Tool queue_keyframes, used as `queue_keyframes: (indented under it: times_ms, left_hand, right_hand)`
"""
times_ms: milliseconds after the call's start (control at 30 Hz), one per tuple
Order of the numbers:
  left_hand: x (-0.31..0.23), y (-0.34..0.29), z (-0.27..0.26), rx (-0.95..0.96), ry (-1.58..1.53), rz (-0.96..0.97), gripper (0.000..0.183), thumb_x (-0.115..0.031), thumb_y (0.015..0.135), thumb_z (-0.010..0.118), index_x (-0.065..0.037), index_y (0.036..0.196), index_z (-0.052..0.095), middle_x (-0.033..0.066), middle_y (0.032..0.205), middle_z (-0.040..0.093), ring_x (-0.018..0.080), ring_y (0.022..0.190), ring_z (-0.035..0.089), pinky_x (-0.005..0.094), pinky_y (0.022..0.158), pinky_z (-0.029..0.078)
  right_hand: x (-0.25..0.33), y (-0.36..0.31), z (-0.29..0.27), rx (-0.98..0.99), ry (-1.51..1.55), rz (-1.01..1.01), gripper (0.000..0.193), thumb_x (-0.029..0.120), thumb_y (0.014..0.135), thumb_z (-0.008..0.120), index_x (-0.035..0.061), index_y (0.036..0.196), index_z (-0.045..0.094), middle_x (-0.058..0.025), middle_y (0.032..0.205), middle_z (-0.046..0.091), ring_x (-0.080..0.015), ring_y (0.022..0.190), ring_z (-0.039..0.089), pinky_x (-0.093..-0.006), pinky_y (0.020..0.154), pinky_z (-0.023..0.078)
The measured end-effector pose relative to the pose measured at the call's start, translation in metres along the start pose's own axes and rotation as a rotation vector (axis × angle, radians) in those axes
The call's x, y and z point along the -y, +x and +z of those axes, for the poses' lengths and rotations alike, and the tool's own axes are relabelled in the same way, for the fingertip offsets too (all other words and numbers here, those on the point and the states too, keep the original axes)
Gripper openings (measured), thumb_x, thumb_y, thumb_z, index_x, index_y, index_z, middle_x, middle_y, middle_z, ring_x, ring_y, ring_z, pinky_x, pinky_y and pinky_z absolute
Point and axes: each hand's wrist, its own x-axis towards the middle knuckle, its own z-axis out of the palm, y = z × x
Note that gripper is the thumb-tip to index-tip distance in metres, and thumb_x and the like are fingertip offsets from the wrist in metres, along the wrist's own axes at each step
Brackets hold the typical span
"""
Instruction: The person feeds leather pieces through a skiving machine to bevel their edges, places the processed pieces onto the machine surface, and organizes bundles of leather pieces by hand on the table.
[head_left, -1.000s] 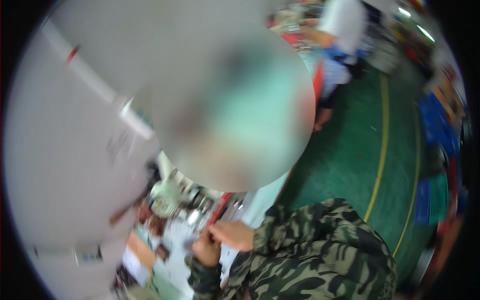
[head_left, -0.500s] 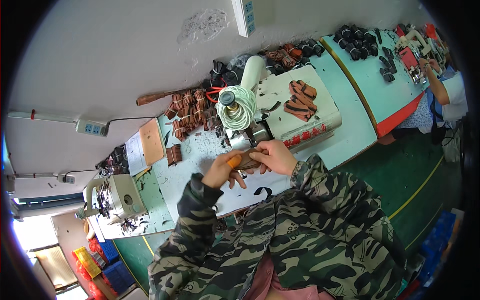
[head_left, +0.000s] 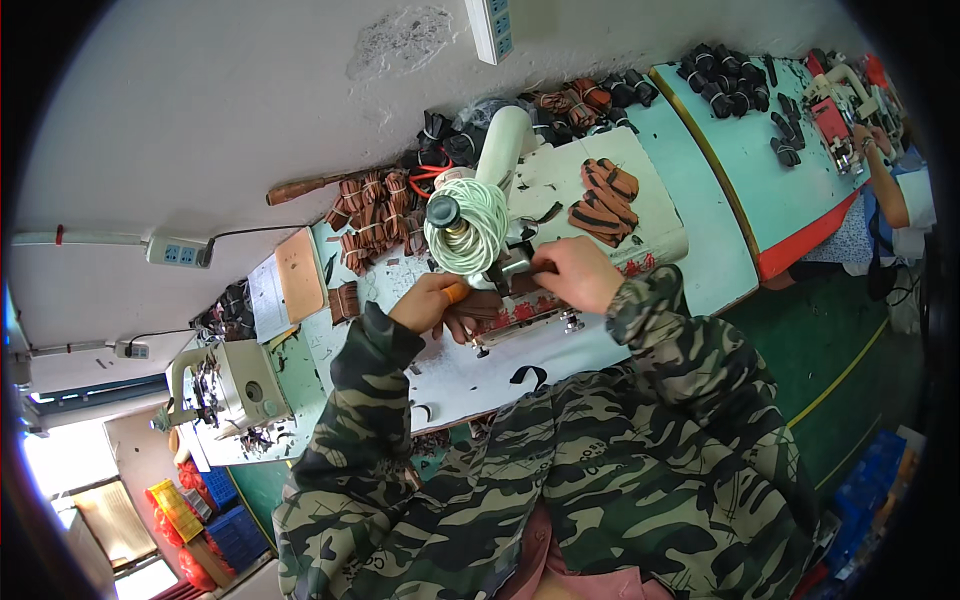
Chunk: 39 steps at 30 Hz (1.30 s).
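A cream machine (head_left: 650, 240), like a skiving machine, stands on the bench with a coil of pale cord (head_left: 470, 225) on its post. At its front left, under the coil, my left hand (head_left: 425, 303) is closed on a brown leather-like strip (head_left: 483, 306). An orange cover wraps one of its fingers. My right hand (head_left: 580, 273) is at the machine's metal head (head_left: 515, 262), its fingers pinched together at the strip's right end. The fingertips there are partly hidden. Brown strips with dark edges (head_left: 603, 203) lie on the machine's top.
Tied brown bundles (head_left: 375, 215) are heaped left of the machine, beside a wooden-handled tool (head_left: 295, 190). A tan board (head_left: 301, 272) and another machine (head_left: 240, 390) are farther left. Black bundles (head_left: 725, 80) lie at the far right, near another person's arm (head_left: 885, 190). A black curl (head_left: 528, 376) sits in front.
My hands have moved apart and up to the machine, the left going left and the right going right. The brown piece has gone from in front of the machine to under its head.
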Motion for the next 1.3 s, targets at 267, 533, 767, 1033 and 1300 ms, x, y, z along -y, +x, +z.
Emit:
queue_keyframes:
  times_ms: [267,533,767,1033,1300]
  left_hand:
    - [-0.019,0.004,0.015,0.103,-0.069,0.000,0.024,-0.016,0.095,0.040,0.001,0.097,0.057,0.0125,0.080,0.066,0.0164,0.053,0.064,0.0223,0.036,0.044]
    - [0.000,0.008,0.013,-0.031,0.011,0.104,0.030,-0.016,0.096,0.036,0.002,0.103,0.059,0.0106,0.072,0.066,0.0136,0.049,0.061,0.0207,0.036,0.041]
    - [0.010,0.002,-0.005,0.042,-0.131,0.042,0.026,-0.017,0.095,0.042,0.002,0.104,0.057,0.0096,0.075,0.066,0.0142,0.054,0.064,0.0210,0.040,0.044]
    - [-0.003,0.001,0.005,-0.105,0.056,0.000,0.025,-0.013,0.094,0.039,0.004,0.096,0.057,0.0114,0.066,0.064,0.0162,0.048,0.062,0.0224,0.038,0.042]
    - [0.009,0.006,-0.002,0.019,0.058,0.056,0.028,-0.018,0.096,0.037,0.000,0.106,0.056,0.0089,0.073,0.066,0.0157,0.054,0.064,0.0214,0.038,0.040]
  right_hand:
    - [0.000,0.000,0.004,-0.065,-0.091,-0.149,0.015,0.007,0.075,0.064,0.0024,0.089,0.065,-0.0133,0.078,0.064,-0.0291,0.073,0.062,-0.0324,0.065,0.048]
    - [0.000,-0.006,-0.006,0.105,0.239,0.006,0.017,0.008,0.076,0.064,0.0012,0.092,0.064,-0.0139,0.080,0.064,-0.0285,0.074,0.061,-0.0334,0.068,0.049]
    - [-0.001,-0.009,-0.007,-0.029,0.236,0.071,0.016,0.012,0.076,0.064,0.0014,0.088,0.065,-0.0155,0.079,0.065,-0.0296,0.075,0.063,-0.0358,0.068,0.049]
    - [-0.003,-0.010,-0.018,0.188,0.368,0.112,0.017,0.009,0.077,0.065,-0.0007,0.091,0.064,-0.0109,0.075,0.064,-0.0188,0.064,0.061,-0.0287,0.061,0.048]
    - [0.002,-0.006,-0.008,-0.006,0.227,0.072,0.017,0.011,0.076,0.065,0.0010,0.090,0.066,-0.0143,0.079,0.066,-0.0255,0.071,0.063,-0.0329,0.069,0.049]
